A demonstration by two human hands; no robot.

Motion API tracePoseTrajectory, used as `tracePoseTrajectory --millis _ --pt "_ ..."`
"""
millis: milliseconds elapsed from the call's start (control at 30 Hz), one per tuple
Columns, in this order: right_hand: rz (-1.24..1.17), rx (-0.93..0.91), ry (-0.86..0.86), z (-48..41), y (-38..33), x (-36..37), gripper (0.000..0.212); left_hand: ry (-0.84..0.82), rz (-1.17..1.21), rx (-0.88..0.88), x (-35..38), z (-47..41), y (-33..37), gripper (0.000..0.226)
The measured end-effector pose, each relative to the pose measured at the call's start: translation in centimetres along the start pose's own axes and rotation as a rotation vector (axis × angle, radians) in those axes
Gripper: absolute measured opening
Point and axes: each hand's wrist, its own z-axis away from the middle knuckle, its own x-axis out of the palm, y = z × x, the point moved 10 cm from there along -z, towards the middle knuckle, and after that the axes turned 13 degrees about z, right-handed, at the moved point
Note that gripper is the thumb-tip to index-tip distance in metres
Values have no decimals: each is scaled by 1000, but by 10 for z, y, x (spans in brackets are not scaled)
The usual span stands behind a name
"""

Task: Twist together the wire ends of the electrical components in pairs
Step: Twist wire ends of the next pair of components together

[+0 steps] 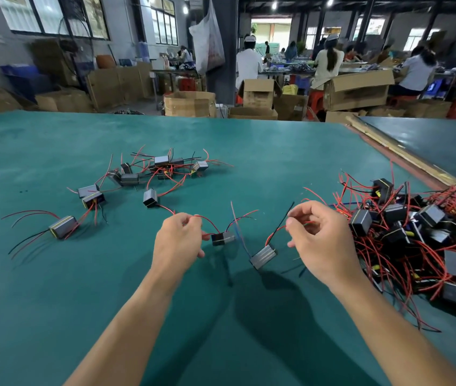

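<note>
My left hand [178, 240] pinches red wires; one runs to a small black-and-grey component [223, 238] hanging just right of it, another leads back to a component [150, 197] lying on the green table [54, 288]. My right hand [318, 240] pinches a red and a black wire of a second grey component [263, 256], which dangles tilted between the two hands above the table. Both components have loose red, black and blue leads sticking up.
A big heap of loose components [421, 232] with red wires fills the table's right side. Joined components [148, 171] lie spread at the left and centre back. Cardboard boxes [190, 103] and seated workers [328, 62] are beyond the far edge.
</note>
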Motion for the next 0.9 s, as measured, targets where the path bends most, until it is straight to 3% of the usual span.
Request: tracePoseTrajectory --millis 100,233,300,400,533,900 --pt "-2 5 127 -2 4 -14 27 -20 209 -114 0 0 -8 18" --pt "107 -113 229 2 -7 -24 23 -37 301 -146 2 2 -8 22" --pt "203 -213 212 5 -20 -21 12 -68 301 -148 6 3 -6 22" --pt "268 -284 50 11 -28 0 13 -108 274 -132 12 5 -4 16" --pt "202 -244 -90 14 -23 15 13 -98 154 -36 14 3 -2 11" --pt "76 -89 23 3 -5 -1 17 -95 56 112 14 5 7 16"
